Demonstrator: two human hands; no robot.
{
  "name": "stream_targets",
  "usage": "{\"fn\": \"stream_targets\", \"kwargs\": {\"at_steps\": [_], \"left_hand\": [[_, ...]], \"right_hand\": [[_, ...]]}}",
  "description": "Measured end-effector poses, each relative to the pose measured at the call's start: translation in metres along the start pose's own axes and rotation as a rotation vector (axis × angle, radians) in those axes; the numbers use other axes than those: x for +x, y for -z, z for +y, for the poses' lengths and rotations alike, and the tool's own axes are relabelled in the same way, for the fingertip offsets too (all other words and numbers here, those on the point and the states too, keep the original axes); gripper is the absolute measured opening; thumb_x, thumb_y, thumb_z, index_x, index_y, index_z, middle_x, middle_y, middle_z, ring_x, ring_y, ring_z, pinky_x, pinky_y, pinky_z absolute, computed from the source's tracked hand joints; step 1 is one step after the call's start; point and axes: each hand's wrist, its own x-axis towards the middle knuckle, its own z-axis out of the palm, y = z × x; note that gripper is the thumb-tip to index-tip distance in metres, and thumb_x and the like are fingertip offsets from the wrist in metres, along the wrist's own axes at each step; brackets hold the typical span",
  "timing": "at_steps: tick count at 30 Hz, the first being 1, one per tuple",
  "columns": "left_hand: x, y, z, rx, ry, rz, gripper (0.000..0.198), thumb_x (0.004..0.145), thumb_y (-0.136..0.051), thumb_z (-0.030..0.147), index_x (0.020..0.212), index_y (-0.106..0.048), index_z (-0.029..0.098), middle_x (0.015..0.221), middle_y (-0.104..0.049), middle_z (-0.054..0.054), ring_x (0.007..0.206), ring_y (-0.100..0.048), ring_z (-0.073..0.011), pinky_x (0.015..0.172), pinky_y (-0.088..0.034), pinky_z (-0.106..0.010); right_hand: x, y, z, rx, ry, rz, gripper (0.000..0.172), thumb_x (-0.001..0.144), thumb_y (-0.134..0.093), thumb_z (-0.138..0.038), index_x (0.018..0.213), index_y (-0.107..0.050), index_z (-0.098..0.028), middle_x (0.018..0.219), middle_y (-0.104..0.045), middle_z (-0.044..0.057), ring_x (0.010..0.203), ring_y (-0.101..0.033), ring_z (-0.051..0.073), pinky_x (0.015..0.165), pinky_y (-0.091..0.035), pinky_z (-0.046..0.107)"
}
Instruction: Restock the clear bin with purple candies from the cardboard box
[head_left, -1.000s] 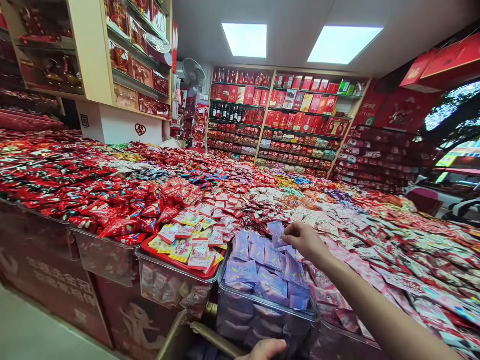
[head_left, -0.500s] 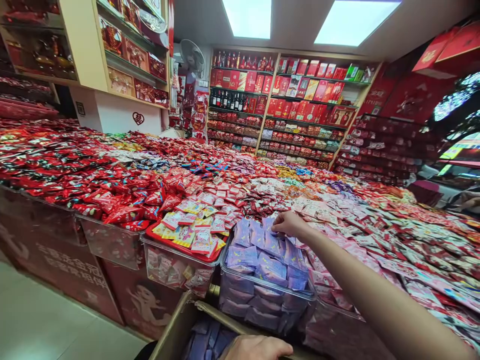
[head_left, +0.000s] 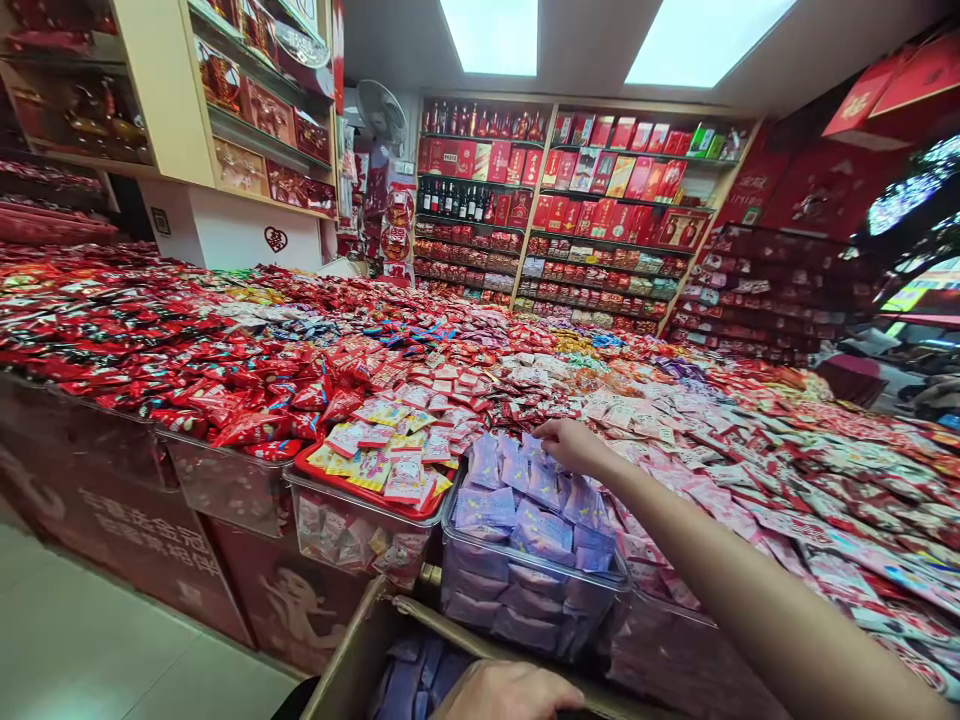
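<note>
My right hand (head_left: pixel 576 447) reaches over a clear plastic bin (head_left: pixel 536 568) of small purple packets (head_left: pixel 541 532). Its fingertips are closed at a purple packet at the back of the pile. Down at the lower edge, my left hand (head_left: pixel 508 692) is curled over the near side of an open cardboard box (head_left: pixel 346 655), its fingertips partly out of view. More purple packets (head_left: pixel 420 678) lie inside this box, which stands against the front of the bin.
Left of the purple bin is a bin with a red tray (head_left: pixel 427 517) of yellow and pink packets. Red packets (head_left: pixel 255 428) heap farther left, pink and white ones (head_left: pixel 720 470) to the right. Shelves (head_left: pixel 555 200) with bottles and red boxes line the back wall.
My right hand has shifted slightly left and up over the back of the purple packets. My left hand stays on the box. A hand at the far right edge has gone from view.
</note>
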Motion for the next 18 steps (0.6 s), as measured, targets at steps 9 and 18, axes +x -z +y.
{"fn": "stream_targets", "kwargs": {"at_steps": [9, 18], "left_hand": [[0.000, -0.005, -0.005, 0.079, -0.049, 0.047, 0.034, 0.085, -0.037, 0.039, 0.099, -0.058, 0.017, 0.077, -0.070, -0.005, 0.066, -0.063, -0.0140, 0.062, -0.045, -0.016], [0.001, -0.005, -0.003, 0.110, -0.076, 0.079, 0.020, 0.083, -0.045, 0.029, 0.094, -0.059, 0.019, 0.070, -0.069, -0.002, 0.063, -0.063, -0.0130, 0.058, -0.045, -0.016]], "right_hand": [[0.006, -0.008, -0.011, -0.110, 0.065, -0.060, 0.044, 0.063, -0.041, 0.000, 0.095, -0.065, -0.018, 0.096, -0.066, 0.006, 0.092, -0.058, 0.021, 0.077, -0.041, 0.024], [0.001, -0.007, -0.012, -0.121, 0.113, -0.033, 0.043, 0.065, -0.040, -0.001, 0.097, -0.064, -0.016, 0.100, -0.065, 0.007, 0.093, -0.057, 0.019, 0.080, -0.039, 0.023]]}}
